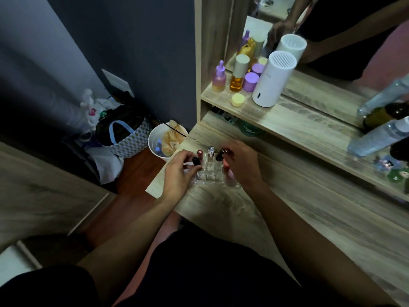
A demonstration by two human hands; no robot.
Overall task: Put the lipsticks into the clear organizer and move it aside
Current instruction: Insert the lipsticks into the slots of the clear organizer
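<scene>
The clear organizer (209, 173) sits near the left end of the wooden surface (309, 218), close to its front edge. Both hands are at it. The left hand (179, 171) pinches a dark-capped lipstick (196, 161) at the organizer's left side and looks to be pushing it down into a slot. The right hand (241, 165) holds a dark brown lipstick (222, 153) in its fingertips, tilted, above the back right part of the organizer.

Two more tubes already stand upright in the back row: a red lipstick (199, 153) and a silver-topped clear tube (210, 150). Something pink (230, 172) shows under the right palm. It may be another lipstick, but I cannot tell.

So I think the filling step is still going on, and the organizer has not been moved aside yet. Next, each tube needs to be stood straight over an empty slot and let go. After that, the hands should take the organizer by its sides and slide it gently, so the tubes do not tip.

The organizer is see-through and the room is dim, so its walls and slots are hard to pick out. The hands cover both of its ends. I cannot count the empty slots. A white tub (159, 140) stands on the floor just past the surface's left edge.
</scene>
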